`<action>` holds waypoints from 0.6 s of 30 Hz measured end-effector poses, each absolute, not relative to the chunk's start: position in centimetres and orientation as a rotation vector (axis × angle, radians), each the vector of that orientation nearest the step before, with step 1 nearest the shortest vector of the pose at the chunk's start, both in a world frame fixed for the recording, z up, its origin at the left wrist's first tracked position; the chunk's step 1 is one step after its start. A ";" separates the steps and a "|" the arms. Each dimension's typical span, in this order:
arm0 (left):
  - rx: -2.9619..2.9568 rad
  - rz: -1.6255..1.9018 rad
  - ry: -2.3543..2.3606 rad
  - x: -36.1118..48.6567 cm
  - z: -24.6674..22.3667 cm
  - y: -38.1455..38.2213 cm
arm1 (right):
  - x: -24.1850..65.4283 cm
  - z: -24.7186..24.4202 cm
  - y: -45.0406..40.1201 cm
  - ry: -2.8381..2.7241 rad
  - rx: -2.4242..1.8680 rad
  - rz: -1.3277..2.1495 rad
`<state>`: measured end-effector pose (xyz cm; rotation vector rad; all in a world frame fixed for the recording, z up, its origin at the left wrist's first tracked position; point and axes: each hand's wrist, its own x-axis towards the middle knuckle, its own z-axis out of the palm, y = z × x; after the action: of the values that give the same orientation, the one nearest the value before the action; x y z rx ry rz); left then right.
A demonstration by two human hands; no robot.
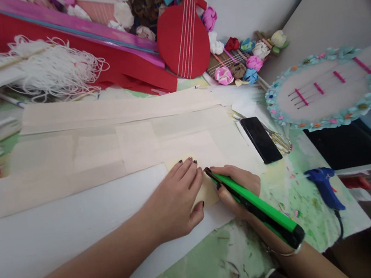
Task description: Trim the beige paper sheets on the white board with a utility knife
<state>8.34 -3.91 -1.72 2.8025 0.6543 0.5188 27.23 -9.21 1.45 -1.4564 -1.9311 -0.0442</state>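
Note:
My left hand [176, 199] lies flat with its fingers stretched out, pressing on a pale yellow sheet [209, 193]. Just right of it, my right hand [234, 187] grips a long green-and-black box cutter [258, 200]. The cutter slants, its black tip near my left fingertips and its back end toward me; I cannot make out a blade. Both hands are over a white board [80, 225]. Along the board's far side lie overlapping cream pieces [95, 153], and a long cream strip [116, 109] stretches behind them.
Right of the hands are a black phone [261, 140], gold-handled scissors [281, 140] and a blue glue gun [325, 186] with its cord. White yarn [56, 67], a red lute-shaped craft [182, 41] and paper flowers [237, 61] crowd the back. A flower-edged oval craft [332, 87] stands at right.

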 end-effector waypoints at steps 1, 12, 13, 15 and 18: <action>2.802 0.517 0.654 8.3 -1.7 -3.9 | 27.2 1.4 -9.2 -1.918 -1.450 -0.056; 2.805 0.521 0.658 8.4 -1.8 -3.9 | 27.0 1.0 -9.3 -1.864 -1.443 -0.036; 2.805 0.518 0.658 8.4 -1.7 -3.9 | 27.0 1.0 -9.4 -1.844 -1.457 -0.028; 2.808 0.517 0.658 8.4 -1.7 -3.9 | 26.9 1.0 -9.6 -1.794 -1.496 -0.032; 2.809 0.530 0.653 8.4 -1.7 -3.9 | 26.9 0.9 -9.7 -1.765 -1.522 -0.044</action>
<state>8.37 -3.92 -1.68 2.8087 0.6527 0.5300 26.90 -9.67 0.94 -1.5223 -1.7648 -0.0443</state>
